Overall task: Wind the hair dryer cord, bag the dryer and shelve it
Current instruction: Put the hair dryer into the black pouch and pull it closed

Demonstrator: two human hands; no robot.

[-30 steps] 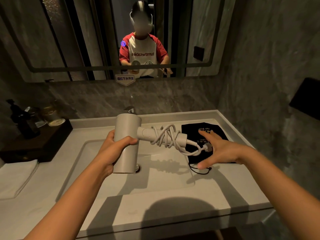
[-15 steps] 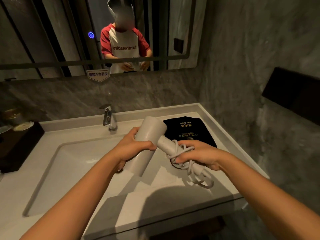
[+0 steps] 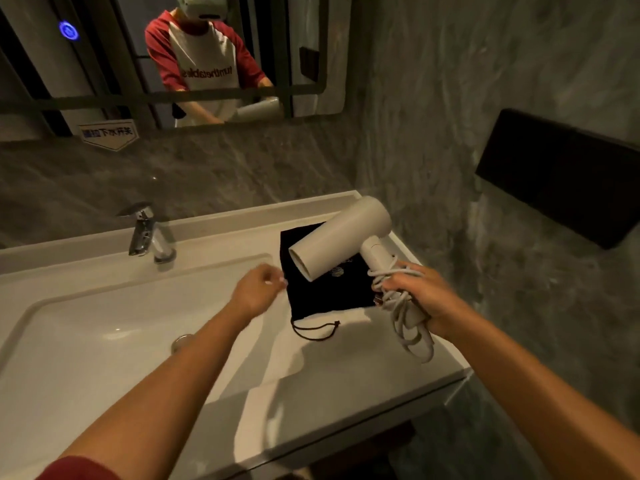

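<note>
A white hair dryer point(image 3: 341, 237) hangs in the air over the right end of the counter, its barrel pointing left. My right hand point(image 3: 420, 297) is shut on its handle and on the white cord point(image 3: 403, 315) wound around it; a loop of cord dangles below my fist. Under the dryer a black drawstring bag point(image 3: 325, 296) lies flat on the counter, its string trailing toward me. My left hand point(image 3: 258, 291) hovers just left of the bag's edge with fingers loosely curled and nothing in them.
A white sink basin point(image 3: 104, 341) fills the counter's left side, with a chrome faucet point(image 3: 147, 233) behind it. A mirror point(image 3: 166, 57) hangs above. A dark box point(image 3: 561, 174) is mounted on the right wall. The counter's front edge point(image 3: 346, 427) is close.
My left hand has let go of the dryer's barrel and moved to the bag's left edge. My right hand, now alone on the handle, has carried the dryer right and up.
</note>
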